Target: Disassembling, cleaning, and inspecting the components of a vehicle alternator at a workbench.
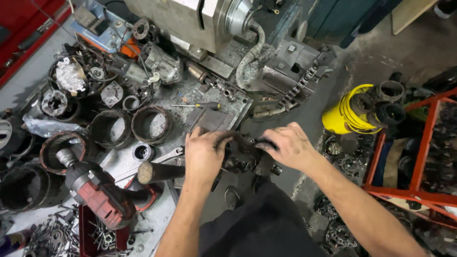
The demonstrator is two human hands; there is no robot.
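Many screws (pixel 102 235) in red tray (pixel 84 223)

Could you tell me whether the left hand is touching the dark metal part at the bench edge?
Touching: the head view shows the left hand gripping the dark metal part.

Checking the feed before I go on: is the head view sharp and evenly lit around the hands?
Head view: the left hand and right hand are fairly sharp; the dark part between them sits in shadow, details unclear; edges bend, wide-lens distortion; glare on the bright machine housing.
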